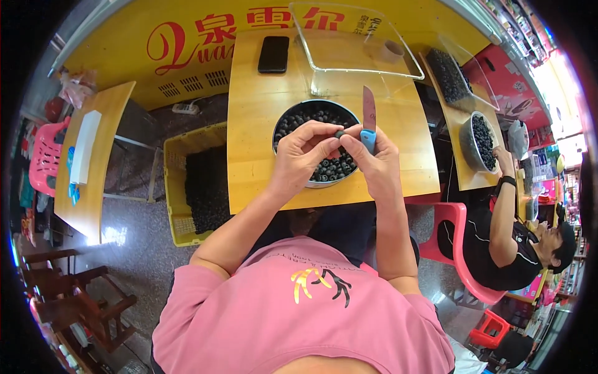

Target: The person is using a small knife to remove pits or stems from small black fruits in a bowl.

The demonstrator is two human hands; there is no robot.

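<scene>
Both of my hands meet above a metal bowl heaped with small dark round fruits, so anything that slips would likely drop back into it. My left hand pinches one dark fruit between thumb and fingertips, closed lightly around it. My right hand is wrapped tight around the blue handle of a small knife, blade pointing up and away from me, thumb resting against the fruit as if to steady it. The bowl sits near the front edge of a wooden table, within easy reach. Farther back lie a black phone and a clear plastic tray, out of the working area. A yellow crate of the same fruits stands on the floor to my left. At another table on my right, another person reaches toward a second bowl.
</scene>
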